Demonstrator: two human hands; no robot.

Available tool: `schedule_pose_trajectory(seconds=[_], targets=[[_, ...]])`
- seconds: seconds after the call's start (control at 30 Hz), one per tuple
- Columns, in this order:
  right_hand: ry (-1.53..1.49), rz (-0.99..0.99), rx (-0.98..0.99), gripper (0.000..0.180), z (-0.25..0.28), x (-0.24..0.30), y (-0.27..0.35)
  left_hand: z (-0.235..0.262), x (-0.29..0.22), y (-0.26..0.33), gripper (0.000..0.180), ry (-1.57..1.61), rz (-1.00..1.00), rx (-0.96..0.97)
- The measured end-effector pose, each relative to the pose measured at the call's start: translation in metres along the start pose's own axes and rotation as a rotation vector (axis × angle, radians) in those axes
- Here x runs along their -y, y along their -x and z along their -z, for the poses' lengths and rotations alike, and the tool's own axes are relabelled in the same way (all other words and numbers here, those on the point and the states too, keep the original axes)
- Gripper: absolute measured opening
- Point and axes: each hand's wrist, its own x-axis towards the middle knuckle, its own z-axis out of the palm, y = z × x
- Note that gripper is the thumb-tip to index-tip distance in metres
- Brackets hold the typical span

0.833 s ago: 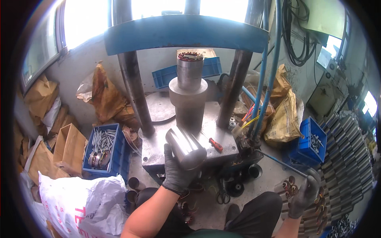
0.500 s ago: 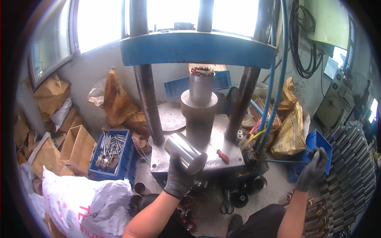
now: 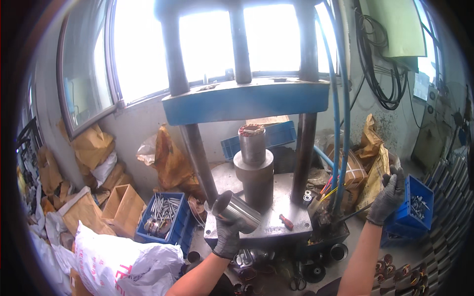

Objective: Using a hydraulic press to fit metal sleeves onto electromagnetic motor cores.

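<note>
Metal tube (image 3: 240, 213) in left hand (image 3: 228, 239); red-lettered sack (image 3: 106, 260).

White daylight glares through the window (image 3: 269, 42), and straight lines bend toward the dark, blurred rim.

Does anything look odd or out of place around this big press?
A red-handled screwdriver lies loose on the metal bed, right of the tube in the left hand; scissors lie on the floor. Both look like stray tools.
</note>
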Motion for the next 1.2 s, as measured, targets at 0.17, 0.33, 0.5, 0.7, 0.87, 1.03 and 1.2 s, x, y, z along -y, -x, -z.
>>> schedule_pose_trajectory(seconds=[0.17, 0.33, 0.5, 0.7, 0.87, 1.03, 1.2], targets=[[0.049, 0.025, -0.019, 0.03, 0.006, 0.001, -0.001, -0.022, -0.035, -0.051, 0.091, -0.072, -0.034, 0.218], [0.03, 0.062, -0.049, 0.055, 0.007, 0.007, -0.002, -0.108, -0.087, -0.1, 0.072, -1.285, -0.918, 0.377], [0.099, 0.062, -0.121, 0.068, 0.001, 0.026, 0.0, -0.131, -0.074, -0.151, 0.097, -1.097, -1.048, 0.456], [0.034, -0.039, 0.045, 0.042, 0.013, 0.019, -0.008, -0.143, -0.06, -0.187, 0.103, -1.148, -0.892, 0.472], [0.063, -0.05, 0.045, 0.031, 0.02, 0.004, -0.013, -0.14, -0.058, -0.2, 0.105, -1.283, -0.927, 0.458], [-0.307, -0.258, 0.027, 0.048, 0.019, 0.015, -0.01, -0.14, -0.06, -0.21, 0.095, -1.258, -0.954, 0.498], [-0.312, -0.293, 0.02, 0.047, 0.019, 0.03, -0.012, -0.152, -0.069, -0.214, 0.096, -1.501, -0.829, 0.392]])
